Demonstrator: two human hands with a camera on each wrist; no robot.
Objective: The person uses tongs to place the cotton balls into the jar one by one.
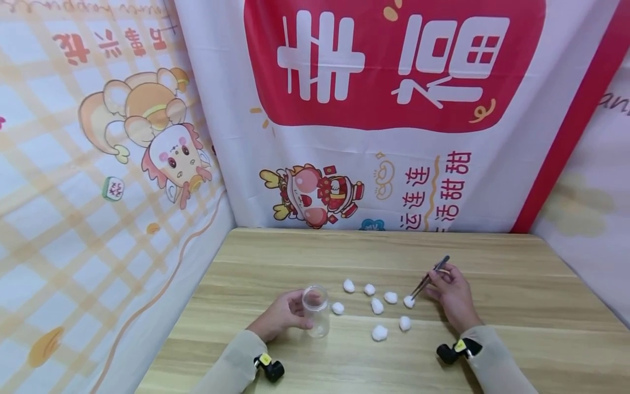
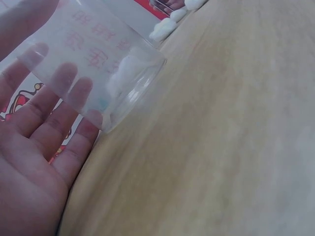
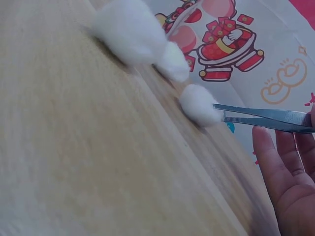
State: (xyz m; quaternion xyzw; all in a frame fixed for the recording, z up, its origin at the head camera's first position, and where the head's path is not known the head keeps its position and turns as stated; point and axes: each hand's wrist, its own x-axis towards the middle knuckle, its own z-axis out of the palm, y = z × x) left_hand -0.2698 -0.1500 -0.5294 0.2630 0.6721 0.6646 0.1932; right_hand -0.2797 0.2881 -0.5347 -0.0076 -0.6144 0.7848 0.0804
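A clear, open-topped jar (image 1: 317,317) stands upright on the table, and the left hand (image 1: 283,317) grips its side with fingers and thumb around it. In the left wrist view the jar (image 2: 93,59) looks see-through, with the fingers of the left hand (image 2: 44,132) against its wall. The right hand (image 1: 453,295) holds metal tweezers (image 1: 424,284), whose tips touch a white cotton ball (image 1: 409,301). In the right wrist view the tweezers (image 3: 270,117) meet the edge of that cotton ball (image 3: 199,104), their tips slightly apart; the right hand (image 3: 295,187) is partly cut off.
Several other cotton balls lie between the hands, among them one (image 1: 338,308) close to the jar and one (image 1: 379,332) nearer the front. Printed cloth (image 1: 315,142) hangs behind the wooden table (image 1: 275,251) and along its left side.
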